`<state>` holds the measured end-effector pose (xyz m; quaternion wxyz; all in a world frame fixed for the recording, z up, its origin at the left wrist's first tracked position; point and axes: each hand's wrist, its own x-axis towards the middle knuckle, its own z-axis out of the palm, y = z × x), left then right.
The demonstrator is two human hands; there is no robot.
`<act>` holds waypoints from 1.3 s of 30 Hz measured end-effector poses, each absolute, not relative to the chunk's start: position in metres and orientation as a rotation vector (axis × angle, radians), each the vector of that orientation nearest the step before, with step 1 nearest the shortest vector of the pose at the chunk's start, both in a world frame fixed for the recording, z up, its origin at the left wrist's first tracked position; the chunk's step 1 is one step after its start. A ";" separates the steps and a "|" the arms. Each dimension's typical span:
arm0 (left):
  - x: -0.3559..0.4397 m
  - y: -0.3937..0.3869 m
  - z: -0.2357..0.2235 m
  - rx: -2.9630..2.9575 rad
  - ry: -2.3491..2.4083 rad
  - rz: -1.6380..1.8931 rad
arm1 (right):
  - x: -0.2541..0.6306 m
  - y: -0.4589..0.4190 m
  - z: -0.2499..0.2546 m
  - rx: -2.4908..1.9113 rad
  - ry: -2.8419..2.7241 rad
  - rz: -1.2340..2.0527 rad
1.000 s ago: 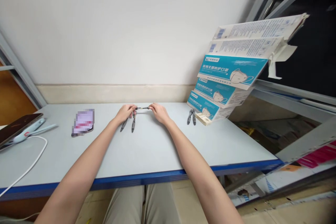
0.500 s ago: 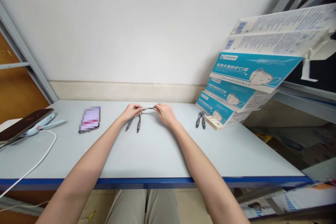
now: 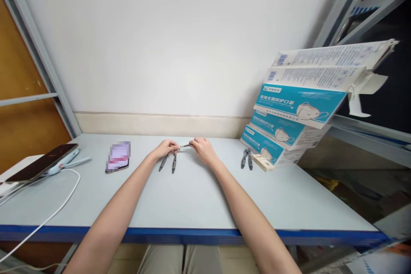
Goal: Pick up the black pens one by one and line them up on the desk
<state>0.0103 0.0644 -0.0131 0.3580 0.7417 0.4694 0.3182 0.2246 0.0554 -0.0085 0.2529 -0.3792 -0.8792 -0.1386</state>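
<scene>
My left hand (image 3: 165, 148) is closed in a pinch at one end of a slim dark pen (image 3: 186, 145). The fingers of my right hand (image 3: 202, 150) are closed on its other end, so the pen spans the gap between both hands just above the table. A thin light section shows near the left fingertips; the ends are hidden by my fingers. Just below my left hand, two dark grey pens (image 3: 174, 165) lie slanted apart on the table, their upper ends partly covered. Another pair of grey pens (image 3: 246, 159) lies to the right, close together at the top.
Stacked teal and white mask boxes (image 3: 289, 107) lean at the right, with a small cream box (image 3: 263, 162) in front. A phone with a blurred screen (image 3: 118, 157) lies left. Further left are a dark phone (image 3: 41, 162) and a white cable (image 3: 69, 197). The table (image 3: 186, 205) has a blue front edge.
The camera view has shifted, so everything sits lower in the picture. The pen between my hands is now tilted a little, its right end higher. Both hands keep their hold.
</scene>
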 end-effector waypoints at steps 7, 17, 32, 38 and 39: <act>0.017 0.055 0.006 2.218 1.485 1.076 | 0.228 0.053 0.005 -1.236 -2.377 -0.231; 0.044 0.060 -0.011 2.028 1.169 1.271 | 0.199 0.040 0.011 -1.170 -2.142 0.487; 0.021 0.046 -0.009 2.509 2.024 0.503 | 0.299 0.058 0.037 -0.735 -0.553 1.519; 0.031 0.041 -0.012 2.546 2.019 0.418 | 0.313 0.063 0.020 -0.711 -0.498 1.440; 0.031 0.042 -0.013 2.541 2.019 0.423 | 0.314 0.066 0.017 -0.766 -0.538 1.405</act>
